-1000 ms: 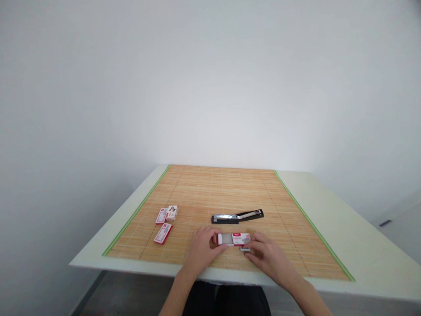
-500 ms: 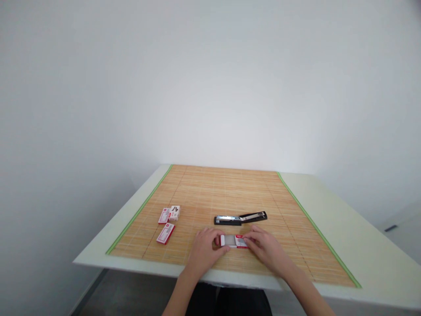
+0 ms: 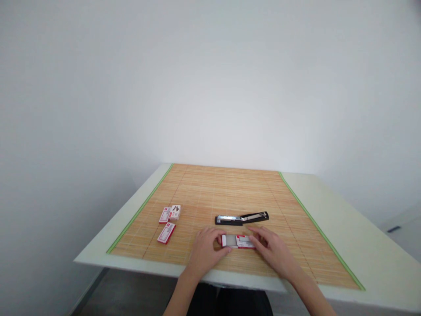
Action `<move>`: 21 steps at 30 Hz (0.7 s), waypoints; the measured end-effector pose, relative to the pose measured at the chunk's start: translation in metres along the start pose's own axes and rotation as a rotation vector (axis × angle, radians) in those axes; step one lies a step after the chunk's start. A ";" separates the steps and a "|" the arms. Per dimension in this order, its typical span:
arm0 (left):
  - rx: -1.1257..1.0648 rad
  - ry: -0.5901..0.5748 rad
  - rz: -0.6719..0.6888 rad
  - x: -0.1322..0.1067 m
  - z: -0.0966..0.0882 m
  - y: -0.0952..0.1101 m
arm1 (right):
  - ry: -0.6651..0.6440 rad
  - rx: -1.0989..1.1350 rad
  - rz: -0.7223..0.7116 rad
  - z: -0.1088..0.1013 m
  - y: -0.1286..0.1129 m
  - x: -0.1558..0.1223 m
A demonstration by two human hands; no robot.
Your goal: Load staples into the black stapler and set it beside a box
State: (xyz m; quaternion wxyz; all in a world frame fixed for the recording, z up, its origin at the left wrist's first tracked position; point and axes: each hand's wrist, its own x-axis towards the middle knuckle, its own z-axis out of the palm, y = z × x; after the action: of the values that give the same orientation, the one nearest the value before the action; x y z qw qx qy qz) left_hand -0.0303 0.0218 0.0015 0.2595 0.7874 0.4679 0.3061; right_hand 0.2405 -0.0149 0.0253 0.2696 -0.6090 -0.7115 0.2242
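Observation:
A small red and white staple box [image 3: 237,241], slid partly open, lies on the bamboo mat [image 3: 230,197] near the front edge. My left hand [image 3: 205,252] grips its left end with thumb and fingers. At the box's right end, my right hand [image 3: 272,250] has its fingers closed on it. Just behind the box a black stapler [image 3: 241,217] lies opened out flat, its metal rail showing.
Three more red and white staple boxes [image 3: 168,219] lie at the mat's front left. The mat has green edging and covers most of a pale table [image 3: 355,228]. A white wall stands behind the table.
My right hand has moved from beside the box onto its right end. A small silvery piece seen under that hand's fingertips a second ago is out of sight. The view has shifted slightly.

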 end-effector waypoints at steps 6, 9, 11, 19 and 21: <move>0.030 -0.027 0.026 0.002 0.003 0.010 | -0.112 -0.018 -0.035 0.013 -0.002 -0.006; 0.037 -0.049 0.051 0.004 0.006 0.014 | -0.117 -0.032 -0.023 0.027 -0.007 -0.002; 0.040 -0.057 0.065 0.004 0.008 0.015 | -0.116 -0.030 -0.024 0.033 -0.010 0.001; -0.055 0.055 -0.005 0.005 0.006 0.003 | -0.070 0.006 -0.044 0.028 -0.016 0.001; -0.038 0.171 -0.085 0.013 0.003 -0.006 | -0.029 0.006 -0.047 0.027 -0.020 0.003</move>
State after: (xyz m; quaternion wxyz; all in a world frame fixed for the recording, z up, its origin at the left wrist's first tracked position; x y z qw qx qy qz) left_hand -0.0270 0.0354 -0.0020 0.2461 0.7330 0.5153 0.3697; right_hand 0.2075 -0.0145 0.0184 0.2664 -0.5879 -0.7287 0.2288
